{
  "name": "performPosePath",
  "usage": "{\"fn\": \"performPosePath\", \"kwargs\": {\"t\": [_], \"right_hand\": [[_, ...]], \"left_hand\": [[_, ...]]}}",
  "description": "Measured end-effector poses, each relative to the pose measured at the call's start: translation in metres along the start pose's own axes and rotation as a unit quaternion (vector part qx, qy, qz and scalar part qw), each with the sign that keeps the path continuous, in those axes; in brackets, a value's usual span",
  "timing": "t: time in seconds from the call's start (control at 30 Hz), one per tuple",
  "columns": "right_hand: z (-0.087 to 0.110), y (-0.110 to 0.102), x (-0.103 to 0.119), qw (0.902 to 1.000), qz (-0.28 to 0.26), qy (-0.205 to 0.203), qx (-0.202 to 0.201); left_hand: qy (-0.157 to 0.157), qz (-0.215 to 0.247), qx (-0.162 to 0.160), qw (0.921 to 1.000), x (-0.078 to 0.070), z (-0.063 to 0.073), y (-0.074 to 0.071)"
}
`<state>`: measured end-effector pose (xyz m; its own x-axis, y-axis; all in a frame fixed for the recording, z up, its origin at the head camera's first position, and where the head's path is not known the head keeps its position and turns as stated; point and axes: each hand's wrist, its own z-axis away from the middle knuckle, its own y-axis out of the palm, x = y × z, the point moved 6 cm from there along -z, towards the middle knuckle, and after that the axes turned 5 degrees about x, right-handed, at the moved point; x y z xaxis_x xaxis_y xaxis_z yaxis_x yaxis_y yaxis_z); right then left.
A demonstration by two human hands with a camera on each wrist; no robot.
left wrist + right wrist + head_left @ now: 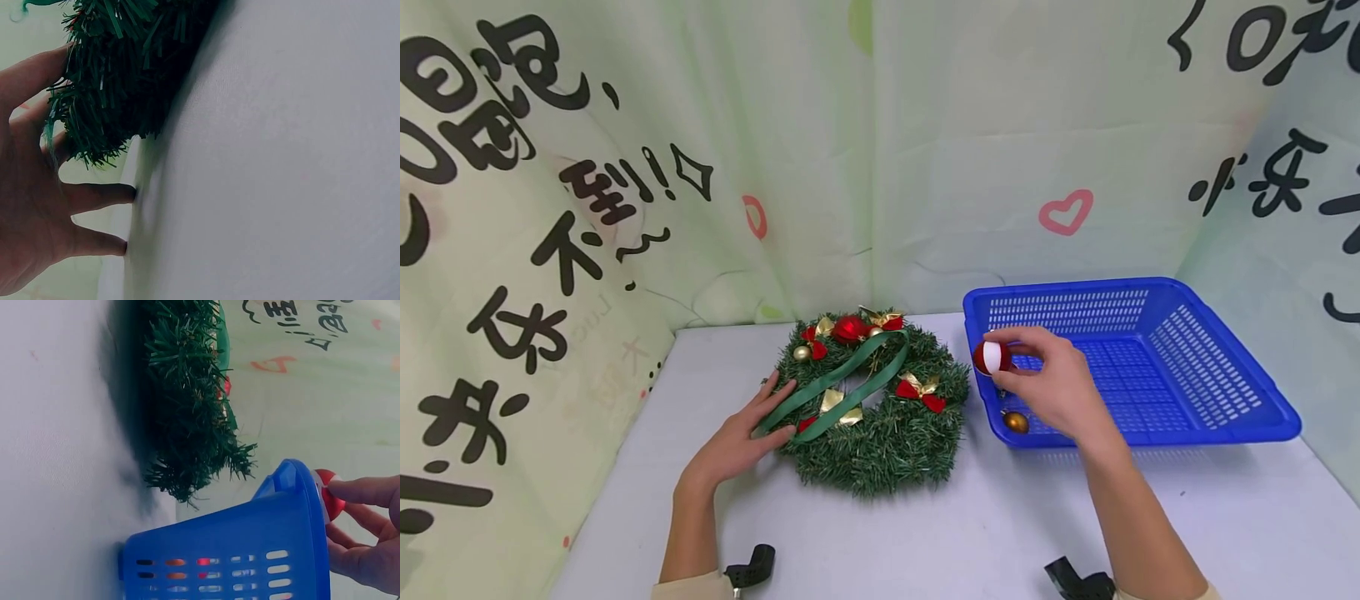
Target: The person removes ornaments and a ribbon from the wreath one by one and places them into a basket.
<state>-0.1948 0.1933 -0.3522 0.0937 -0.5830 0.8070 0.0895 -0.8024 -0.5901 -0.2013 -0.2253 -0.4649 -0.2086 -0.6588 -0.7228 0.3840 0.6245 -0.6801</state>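
Sleeve cuffs (691, 588) at the bottom edge sit nearest the head camera. Beyond them, the left hand (735, 442) spreads its fingers against the left side of the green wreath (880, 454), gripping nothing. To the wreath's right, the right hand (1056, 379) pinches a red-and-white ball (992, 357) between thumb and fingertips, at the blue basket's (1150, 438) left rim.

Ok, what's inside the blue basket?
The blue basket has a gold ball in its near left corner. The right grip, holding a red-and-white ball at the left rim, covers part of the interior. Red shows through the side slots; its source is unclear.
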Motion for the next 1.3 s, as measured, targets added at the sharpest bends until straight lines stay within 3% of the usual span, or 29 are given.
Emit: {"fn": "performPosePath", "kwargs": {"t": [0.67,1.3], "right_hand": [[0.006,-0.017,-0.021,0.9997,0.011,0.019,-0.010],[0.006,-0.024,-0.034,0.9995,0.031,0.005,-0.004]], "left_hand": [[-0.004,0.003,-0.001,1.0000,-0.001,0.002,0.001],[0.000,0.002,0.001,1.0000,-0.002,0.002,-0.001]]}}
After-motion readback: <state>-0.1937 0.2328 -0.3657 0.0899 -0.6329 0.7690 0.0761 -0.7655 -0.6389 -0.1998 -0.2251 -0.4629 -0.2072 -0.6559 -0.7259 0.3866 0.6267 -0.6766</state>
